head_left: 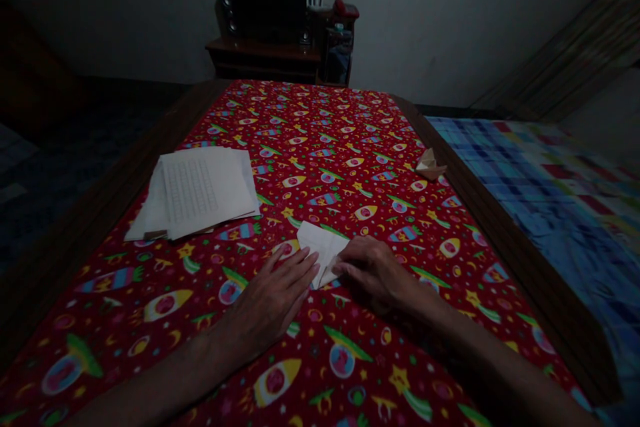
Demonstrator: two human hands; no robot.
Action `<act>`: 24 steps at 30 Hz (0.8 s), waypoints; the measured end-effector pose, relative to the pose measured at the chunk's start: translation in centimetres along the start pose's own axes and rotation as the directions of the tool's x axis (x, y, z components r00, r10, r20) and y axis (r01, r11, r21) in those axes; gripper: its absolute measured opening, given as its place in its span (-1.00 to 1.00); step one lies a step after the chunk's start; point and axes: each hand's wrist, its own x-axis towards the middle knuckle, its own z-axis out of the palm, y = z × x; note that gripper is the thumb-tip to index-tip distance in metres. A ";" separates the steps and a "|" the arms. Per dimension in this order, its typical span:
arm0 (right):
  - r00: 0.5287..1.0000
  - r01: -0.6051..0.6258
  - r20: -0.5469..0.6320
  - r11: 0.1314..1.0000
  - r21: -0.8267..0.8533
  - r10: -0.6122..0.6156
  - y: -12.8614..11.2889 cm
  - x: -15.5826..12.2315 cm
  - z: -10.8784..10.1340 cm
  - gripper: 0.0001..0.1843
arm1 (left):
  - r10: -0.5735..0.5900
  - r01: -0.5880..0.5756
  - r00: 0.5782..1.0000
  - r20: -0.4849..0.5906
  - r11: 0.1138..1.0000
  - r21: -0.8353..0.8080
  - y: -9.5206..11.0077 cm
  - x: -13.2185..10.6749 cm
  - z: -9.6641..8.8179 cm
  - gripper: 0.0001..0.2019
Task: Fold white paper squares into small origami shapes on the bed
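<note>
A small piece of folded white paper (320,243) lies on the red patterned cloth between my hands. My left hand (280,290) rests flat at its left side, fingers stretched out, with the fingertips touching the paper's edge. On the other side, my right hand (373,267) pinches the paper's lower right part, where a folded flap shows. The right fingertips partly cover that edge.
A stack of paper sheets (205,187) lies on the left of the table. A folded brown paper shape (430,165) sits near the right edge. Behind the table stand a dark monitor (266,0) and a red telephone (345,10). A checked cloth (525,180) spreads at right.
</note>
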 end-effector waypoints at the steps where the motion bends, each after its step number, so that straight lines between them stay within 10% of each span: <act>1: 0.999 -0.030 -0.015 0.999 -0.011 0.030 0.2 0.0 0.3 -0.74 | -0.002 0.002 1.000 0.004 1.000 0.000 0.0 0.0 -0.1 -0.63; 24: 0.987 -0.111 -0.129 0.991 -0.078 0.100 -0.7 -0.5 1.7 -0.93 | 0.041 -0.040 0.998 0.051 0.999 -0.033 -0.1 0.2 -0.2 -0.56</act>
